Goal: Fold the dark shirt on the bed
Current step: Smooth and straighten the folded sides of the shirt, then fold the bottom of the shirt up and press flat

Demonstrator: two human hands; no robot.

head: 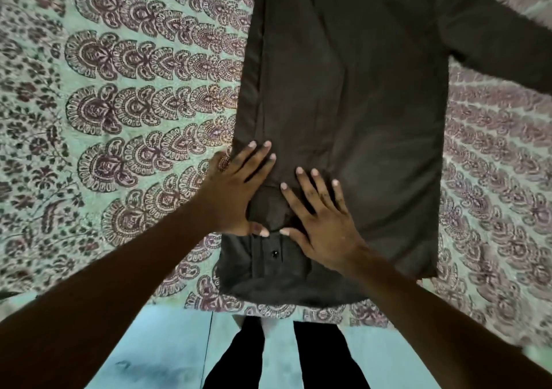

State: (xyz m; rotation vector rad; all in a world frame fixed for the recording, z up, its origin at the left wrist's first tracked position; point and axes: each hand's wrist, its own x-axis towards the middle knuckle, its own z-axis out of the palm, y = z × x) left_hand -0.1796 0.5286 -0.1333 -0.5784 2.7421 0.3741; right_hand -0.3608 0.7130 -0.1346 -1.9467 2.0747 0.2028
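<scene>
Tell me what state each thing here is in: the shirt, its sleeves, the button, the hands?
Dark shirt: flat on the bedspread, left side folded in.
Right sleeve: spread out, unfolded.
Button: visible on the cuff near the hem.
Left hand: flat, fingers spread, pressing the fold.
Right hand: flat, pressing the shirt.

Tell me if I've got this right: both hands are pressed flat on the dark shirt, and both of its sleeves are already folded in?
Not quite. In the head view, the left hand and right hand do press flat on the dark shirt, but only one side is folded in; the other sleeve lies spread out on the bedspread.
</scene>
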